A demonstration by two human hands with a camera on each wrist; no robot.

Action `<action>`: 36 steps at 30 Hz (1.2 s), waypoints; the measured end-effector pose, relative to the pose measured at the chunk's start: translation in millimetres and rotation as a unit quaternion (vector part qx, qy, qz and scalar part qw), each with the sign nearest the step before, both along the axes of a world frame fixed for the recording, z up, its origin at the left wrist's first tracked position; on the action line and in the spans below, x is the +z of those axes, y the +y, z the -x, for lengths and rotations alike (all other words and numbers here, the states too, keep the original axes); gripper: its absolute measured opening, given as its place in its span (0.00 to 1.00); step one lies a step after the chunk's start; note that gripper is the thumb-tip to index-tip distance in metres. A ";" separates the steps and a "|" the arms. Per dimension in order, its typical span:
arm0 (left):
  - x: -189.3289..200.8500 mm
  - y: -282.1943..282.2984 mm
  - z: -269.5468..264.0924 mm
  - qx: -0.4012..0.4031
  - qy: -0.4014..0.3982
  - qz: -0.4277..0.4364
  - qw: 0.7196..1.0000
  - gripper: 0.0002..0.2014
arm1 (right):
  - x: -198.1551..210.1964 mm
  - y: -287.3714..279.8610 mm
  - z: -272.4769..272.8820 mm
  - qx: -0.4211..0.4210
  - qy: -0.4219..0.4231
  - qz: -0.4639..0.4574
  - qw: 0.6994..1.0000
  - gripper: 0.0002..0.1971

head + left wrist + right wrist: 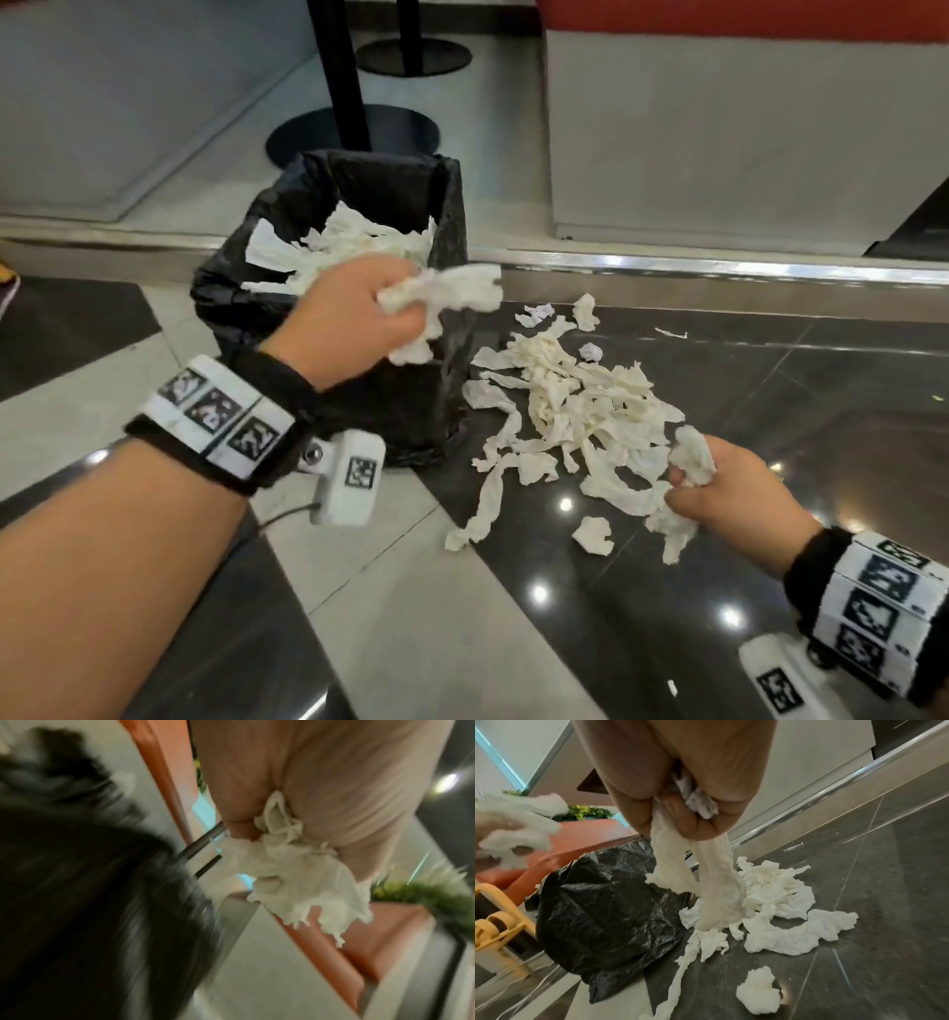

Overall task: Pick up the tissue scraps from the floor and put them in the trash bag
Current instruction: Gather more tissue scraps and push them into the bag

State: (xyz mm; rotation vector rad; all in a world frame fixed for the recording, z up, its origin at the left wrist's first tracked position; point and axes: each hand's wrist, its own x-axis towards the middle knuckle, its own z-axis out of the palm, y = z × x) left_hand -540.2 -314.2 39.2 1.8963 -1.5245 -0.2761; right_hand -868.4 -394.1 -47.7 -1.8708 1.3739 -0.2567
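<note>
A black trash bag [400,401] lines a square bin on the floor, with white tissue inside it [359,236]. My left hand [359,313] hovers over the bin's near right corner and grips a wad of white tissue [447,293], which also shows blurred in the left wrist view [295,878]. A pile of torn tissue scraps [580,411] lies on the dark tiles to the right of the bin. My right hand [729,493] is low at the pile's right edge and grips a bunch of scraps [693,457] that hang down from the fist [706,882].
A metal strip [719,267] runs along a raised step behind the pile. Black round table bases [354,133] with poles stand behind the bin. A grey and red bench front [719,128] rises at the back right. A small scrap [593,534] lies apart near my right hand.
</note>
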 end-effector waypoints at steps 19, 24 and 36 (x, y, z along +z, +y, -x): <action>37.4 -67.8 -117.3 -0.016 -0.209 -0.135 0.968 0.24 | 114.2 -38.4 -107.7 0.172 0.061 0.235 0.955 0.10; 15.5 13.6 -122.0 0.053 -0.039 0.080 0.995 0.12 | 154.9 -58.8 -229.7 0.184 -0.083 0.346 0.916 0.10; -170.9 82.5 -35.4 -0.196 -0.020 -0.209 0.958 0.08 | 121.1 -72.8 -281.0 0.240 0.102 0.268 0.928 0.36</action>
